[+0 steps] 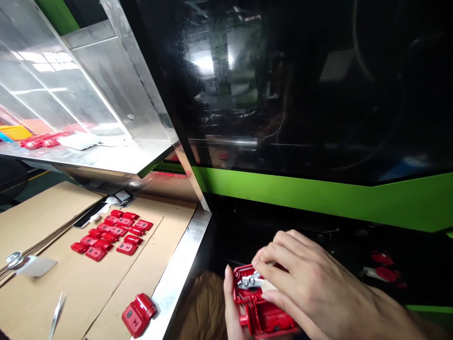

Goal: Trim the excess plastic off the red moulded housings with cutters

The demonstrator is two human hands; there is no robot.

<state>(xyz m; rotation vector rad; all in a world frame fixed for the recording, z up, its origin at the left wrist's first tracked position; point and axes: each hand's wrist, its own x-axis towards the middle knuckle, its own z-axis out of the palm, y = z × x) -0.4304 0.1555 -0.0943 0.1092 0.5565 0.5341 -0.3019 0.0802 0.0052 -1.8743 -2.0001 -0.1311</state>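
Note:
My left hand point(230, 307) grips a red plastic housing point(264, 309) from the left and below, its thumb up along the part's edge. My right hand point(311, 283) lies over the top of the housing with small metal cutters point(250, 281) in it, their jaws at the part's upper rim. Both hands are low at the bottom centre, off the right edge of the bench. A single red part point(138, 314) lies on the cardboard near the bench's metal edge. Several more red parts point(113, 233) sit in rows further back.
A cardboard-covered bench point(88, 283) with a steel rim point(184, 269) fills the left. A clear shelf point(88, 156) above it holds red parts and a white bag. A blade point(56, 314) and a metal tool point(14, 259) lie at the left. A green and black machine point(318, 193) stands ahead.

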